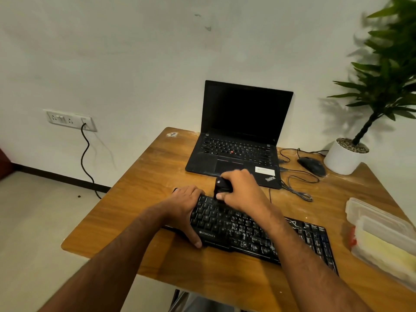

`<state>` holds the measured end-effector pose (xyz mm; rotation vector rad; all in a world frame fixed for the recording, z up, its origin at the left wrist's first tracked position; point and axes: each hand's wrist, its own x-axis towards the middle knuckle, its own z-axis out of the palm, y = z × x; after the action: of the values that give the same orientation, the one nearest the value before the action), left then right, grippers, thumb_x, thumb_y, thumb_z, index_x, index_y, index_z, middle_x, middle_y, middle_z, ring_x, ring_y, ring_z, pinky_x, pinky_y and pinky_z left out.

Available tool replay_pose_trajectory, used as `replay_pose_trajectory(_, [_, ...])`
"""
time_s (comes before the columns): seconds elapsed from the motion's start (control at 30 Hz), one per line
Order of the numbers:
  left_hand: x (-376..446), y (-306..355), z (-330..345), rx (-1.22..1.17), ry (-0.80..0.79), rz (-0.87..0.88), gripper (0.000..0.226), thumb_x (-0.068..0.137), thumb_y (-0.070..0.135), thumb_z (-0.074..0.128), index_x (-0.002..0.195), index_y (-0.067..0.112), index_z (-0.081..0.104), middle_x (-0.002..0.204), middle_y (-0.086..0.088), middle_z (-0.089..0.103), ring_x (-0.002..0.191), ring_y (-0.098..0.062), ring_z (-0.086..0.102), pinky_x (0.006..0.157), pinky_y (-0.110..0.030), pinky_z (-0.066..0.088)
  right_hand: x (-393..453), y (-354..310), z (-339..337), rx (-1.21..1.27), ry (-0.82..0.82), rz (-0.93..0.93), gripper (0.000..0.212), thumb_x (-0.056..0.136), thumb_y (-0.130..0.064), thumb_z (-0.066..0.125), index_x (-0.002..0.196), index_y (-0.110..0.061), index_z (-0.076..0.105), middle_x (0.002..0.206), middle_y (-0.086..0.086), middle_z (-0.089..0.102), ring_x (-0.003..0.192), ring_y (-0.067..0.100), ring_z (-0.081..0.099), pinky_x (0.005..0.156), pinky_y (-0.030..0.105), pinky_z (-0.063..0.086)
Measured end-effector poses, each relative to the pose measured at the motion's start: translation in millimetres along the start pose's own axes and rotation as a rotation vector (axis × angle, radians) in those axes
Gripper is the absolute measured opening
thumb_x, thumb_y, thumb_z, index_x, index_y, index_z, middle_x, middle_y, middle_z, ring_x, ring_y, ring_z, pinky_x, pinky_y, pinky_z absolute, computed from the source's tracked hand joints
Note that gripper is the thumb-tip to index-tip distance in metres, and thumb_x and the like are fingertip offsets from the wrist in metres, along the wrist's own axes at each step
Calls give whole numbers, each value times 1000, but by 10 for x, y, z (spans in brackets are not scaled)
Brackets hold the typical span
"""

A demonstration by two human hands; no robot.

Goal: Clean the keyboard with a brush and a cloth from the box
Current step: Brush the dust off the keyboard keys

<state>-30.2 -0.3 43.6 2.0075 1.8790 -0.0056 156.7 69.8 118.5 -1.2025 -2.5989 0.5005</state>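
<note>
A black keyboard lies slanted on the wooden table, with white dust on its right-hand keys. My left hand grips the keyboard's left end, thumb on the front edge and fingers over the far edge. My right hand holds a small black brush with its lower end down on the keys at the keyboard's far left part. A clear plastic box with a yellow cloth inside stands at the table's right edge.
An open black laptop stands behind the keyboard. A black mouse and tangled cables lie to its right. A potted plant in a white pot fills the far right corner. A wall socket with a cord is at left.
</note>
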Motion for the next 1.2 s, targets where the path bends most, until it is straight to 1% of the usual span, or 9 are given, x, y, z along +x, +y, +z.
replay_pose_trajectory(0.13, [-3, -2, 2, 7, -4, -5, 134, 48, 73, 91, 154, 24, 25, 147, 5, 33, 132, -14, 32, 121, -40, 27, -131, 116, 109, -32, -9, 58, 20, 81, -21, 79, 99, -19, 72, 94, -1, 68, 87, 14, 61, 73, 25, 47])
replay_pose_trajectory(0.27, [11, -5, 3, -14, -6, -1, 134, 48, 72, 92, 154, 25, 24, 149, 6, 32, 134, -13, 30, 122, -40, 25, -102, 248, -90, -179, -9, 120, 19, 77, -14, 75, 95, -15, 70, 92, 6, 65, 90, 25, 64, 74, 34, 54])
replay_pose_trajectory(0.37, [21, 3, 2, -11, -6, -2, 134, 47, 72, 92, 153, 25, 25, 147, 7, 33, 133, -12, 30, 122, -40, 26, -67, 148, -95, -19, 37, 68, 22, 78, -20, 79, 99, -19, 72, 92, 1, 69, 91, 19, 64, 79, 33, 55])
replay_pose_trajectory(0.43, [10, -2, -2, -6, -5, -5, 133, 47, 73, 92, 153, 25, 26, 145, 7, 34, 131, -12, 31, 121, -40, 26, -81, 13, 16, 67, 25, 15, 22, 80, -23, 80, 100, -21, 71, 91, -4, 66, 89, 14, 59, 78, 29, 49])
replay_pose_trajectory(0.57, [-18, 16, -17, -5, -10, -11, 132, 49, 70, 93, 153, 24, 25, 147, 6, 33, 133, -13, 31, 122, -39, 26, -137, 57, 132, 0, 16, 54, 20, 82, -19, 78, 100, -19, 71, 92, -2, 64, 88, 15, 59, 72, 23, 44])
replay_pose_trajectory(0.73, [-20, 54, -41, 29, -38, -15, 136, 51, 72, 91, 156, 22, 20, 151, 3, 30, 137, -16, 28, 123, -41, 24, -69, 294, -156, -180, -66, 148, 26, 78, -18, 79, 101, -14, 69, 98, 6, 66, 94, 25, 63, 79, 35, 55])
replay_pose_trajectory(0.87, [17, 238, -6, 88, -36, 31, 140, 54, 77, 86, 159, 17, 16, 156, 0, 26, 144, -21, 24, 127, -40, 15, 10, 269, -157, 53, 3, 106, 25, 72, -25, 87, 88, -20, 69, 84, -4, 66, 83, 13, 62, 62, 22, 43])
replay_pose_trajectory(1.0, [74, 394, 47, 106, -14, 52, 142, 56, 77, 86, 160, 11, 15, 159, -3, 25, 147, -23, 21, 127, -37, 11, 78, 224, 73, 169, 111, 68, 32, 63, -32, 91, 87, -24, 73, 79, -9, 68, 82, 11, 63, 69, 25, 49])
replay_pose_trajectory(1.2, [114, 391, 60, 141, -34, 28, 148, 49, 86, 81, 160, 12, 18, 155, -2, 28, 143, -22, 25, 127, -40, 18, 46, 348, 182, 306, 90, 54, 23, 72, -27, 88, 87, -21, 71, 78, -8, 70, 78, 9, 65, 68, 27, 51])
